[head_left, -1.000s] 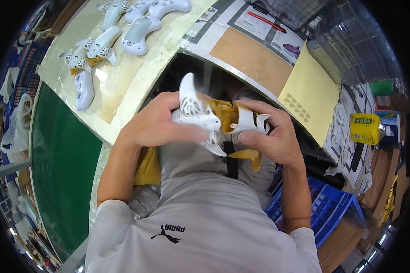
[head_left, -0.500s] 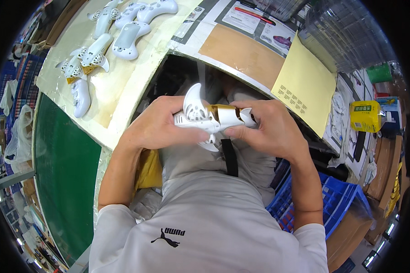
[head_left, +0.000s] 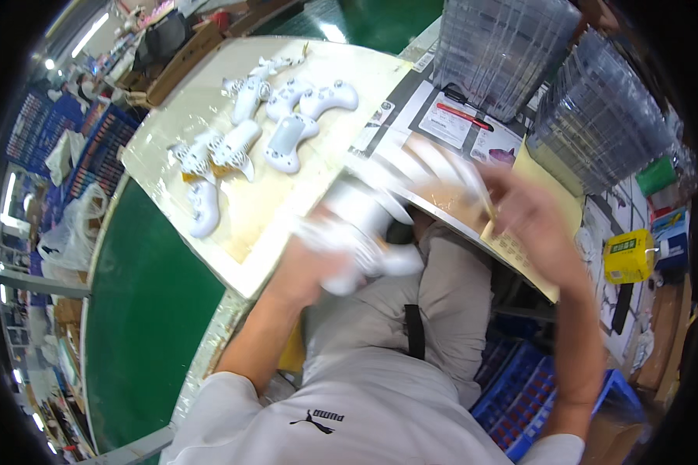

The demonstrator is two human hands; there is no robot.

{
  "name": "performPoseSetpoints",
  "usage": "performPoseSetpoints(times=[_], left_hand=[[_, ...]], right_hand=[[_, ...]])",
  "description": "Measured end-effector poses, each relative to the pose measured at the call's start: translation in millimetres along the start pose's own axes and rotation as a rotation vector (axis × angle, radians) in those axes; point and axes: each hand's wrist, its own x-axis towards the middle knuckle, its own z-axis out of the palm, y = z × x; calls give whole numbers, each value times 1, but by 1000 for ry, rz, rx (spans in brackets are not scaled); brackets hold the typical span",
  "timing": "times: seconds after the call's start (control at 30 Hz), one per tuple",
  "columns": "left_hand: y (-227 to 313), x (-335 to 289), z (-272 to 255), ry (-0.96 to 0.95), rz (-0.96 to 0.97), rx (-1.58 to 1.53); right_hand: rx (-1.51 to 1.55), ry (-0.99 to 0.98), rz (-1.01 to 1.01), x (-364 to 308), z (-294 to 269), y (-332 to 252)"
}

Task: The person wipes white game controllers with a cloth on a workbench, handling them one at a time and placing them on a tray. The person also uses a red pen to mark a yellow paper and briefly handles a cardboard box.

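Observation:
My left hand (head_left: 298, 271) is closed on a white plastic toy fish (head_left: 349, 240) with fins, held over my lap at the table's front edge. Motion blurs the toy, and its outline is partly lost. Off to the right, my right hand (head_left: 523, 213) is raised over a yellow sheet (head_left: 547, 167); its fingers are smeared. White streaks run between the toy and my right hand, and I cannot make out what they belong to.
White game controllers (head_left: 291, 143) and more finned toys (head_left: 233, 147) lie on the cream tabletop (head_left: 264, 209). Stacked clear plastic trays (head_left: 504, 54) stand at the back right near a red pen (head_left: 464, 116). A yellow bottle (head_left: 627, 256) is at the right, a blue crate (head_left: 512, 387) below.
Before, both hands held the toy together over my lap. Now my right hand has come away to the right, while my left keeps the toy. The view has shifted, showing more tabletop.

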Motion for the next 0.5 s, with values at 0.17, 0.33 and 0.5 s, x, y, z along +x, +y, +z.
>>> performPoseSetpoints(times=[0.17, 0.33, 0.5], left_hand=[[74, -14, -1, 117, -66, 653], [127, 37, -11, 324, 41, 689], [123, 144, -24, 340, 61, 662]], right_hand=[[-416, 334, -167, -37, -147, -37], [-213, 444, 558, -221, -222, -16], [-162, 214, 1076, -385, -259, -9]])
